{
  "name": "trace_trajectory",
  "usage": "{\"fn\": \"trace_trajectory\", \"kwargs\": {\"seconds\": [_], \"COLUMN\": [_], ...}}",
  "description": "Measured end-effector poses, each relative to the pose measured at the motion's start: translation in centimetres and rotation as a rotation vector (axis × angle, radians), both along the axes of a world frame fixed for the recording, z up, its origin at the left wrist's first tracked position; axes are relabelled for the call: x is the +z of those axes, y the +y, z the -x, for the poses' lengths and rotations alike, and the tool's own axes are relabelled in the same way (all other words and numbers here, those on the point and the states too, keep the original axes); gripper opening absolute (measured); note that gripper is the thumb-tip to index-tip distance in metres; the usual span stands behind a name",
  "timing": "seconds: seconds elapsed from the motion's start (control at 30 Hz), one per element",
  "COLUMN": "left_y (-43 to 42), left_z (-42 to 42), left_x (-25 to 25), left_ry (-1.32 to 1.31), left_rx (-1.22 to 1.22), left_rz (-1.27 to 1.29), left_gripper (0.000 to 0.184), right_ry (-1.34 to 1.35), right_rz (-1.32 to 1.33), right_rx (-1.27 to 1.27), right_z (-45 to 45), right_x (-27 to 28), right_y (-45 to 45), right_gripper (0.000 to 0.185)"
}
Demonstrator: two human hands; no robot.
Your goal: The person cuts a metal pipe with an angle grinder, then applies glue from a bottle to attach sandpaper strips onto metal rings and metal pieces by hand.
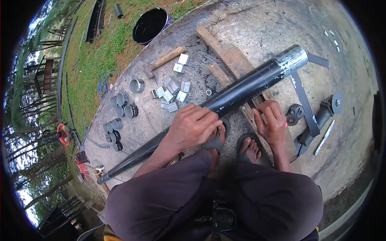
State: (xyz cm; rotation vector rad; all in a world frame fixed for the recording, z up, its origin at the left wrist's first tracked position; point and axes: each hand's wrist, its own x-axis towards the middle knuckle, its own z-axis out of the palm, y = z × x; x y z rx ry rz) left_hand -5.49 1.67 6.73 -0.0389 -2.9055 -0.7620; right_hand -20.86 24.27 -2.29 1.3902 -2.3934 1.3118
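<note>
A long black pipe (245,86) lies slantwise before me, its near-right end bare silvery metal. My left hand (195,125) is at the pipe's middle, fingers curled and pressed together; whatever they grip, if anything, is hidden. Just below the pipe's right part is my right hand (270,122), fingers bent inward and thumb near them. A small pinkish-red spot shows at its outer edge, too small to name. Wooden boards (231,56) lie under the pipe. A grey flat strip (303,102) passes beside the pipe's silvery end.
An angle grinder (321,118) and a long silvery tool (324,137) lie at right. A hammer (165,60), several metal blocks (171,88) and several short pipe rings (124,105) sit beyond the pipe. A black bucket (150,26) stands on grass; another person (63,133) is far left.
</note>
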Motion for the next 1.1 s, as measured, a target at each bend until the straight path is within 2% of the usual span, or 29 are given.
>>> {"fn": "trace_trajectory", "kwargs": {"seconds": [0.17,0.33,0.37,0.47,0.57,0.67,0.77,0.87,0.9,1.03,1.1], "left_y": [1.3,3.4,3.4,4.7,5.9,7.2,7.1,5.3,4.9,3.4,3.1], "left_z": [5.6,12.1,12.8,16.5,20.4,23.1,27.3,31.1,31.5,31.0,30.6], "left_x": [-1.4,-2.4,-2.7,-4.2,-8.3,-10.6,-10.4,-10.8,-11.6,-13.1,-13.7], "left_ry": [0.045,0.116,0.053,0.113,0.110,0.063,-0.095,-0.516,-0.645,-0.906,-0.931], "left_rx": [-0.162,-0.326,-0.332,-0.328,-0.350,-0.286,-0.220,-0.215,-0.170,-0.099,-0.083], "left_rz": [-0.066,-0.086,-0.061,-0.027,0.158,0.278,0.000,-0.656,-0.780,-1.025,-1.077], "left_gripper": [0.014,0.016,0.025,0.057,0.087,0.099,0.095,0.086,0.077,0.069,0.068], "right_ry": [-0.088,-0.065,-0.070,-0.113,-0.147,-0.145,-0.152,-0.174,-0.190,-0.233,-0.232], "right_rz": [-0.302,-0.434,-0.450,-0.488,-0.486,-0.459,-0.426,-0.442,-0.442,-0.397,-0.369], "right_rx": [-0.428,-0.743,-0.783,-0.808,-0.737,-0.642,-0.557,-0.504,-0.496,-0.484,-0.493], "right_z": [3.3,4.2,3.9,3.4,3.5,4.4,4.8,4.9,4.8,3.0,2.2], "right_x": [-1.0,-1.9,-2.2,-2.5,-2.5,-2.2,-1.7,-1.5,-1.4,-1.7,-2.1], "right_y": [6.6,13.4,14.3,15.2,13.9,11.8,10.0,9.4,9.2,9.3,9.9], "right_gripper": [0.030,0.033,0.032,0.033,0.034,0.034,0.033,0.032,0.031,0.030,0.030]}}
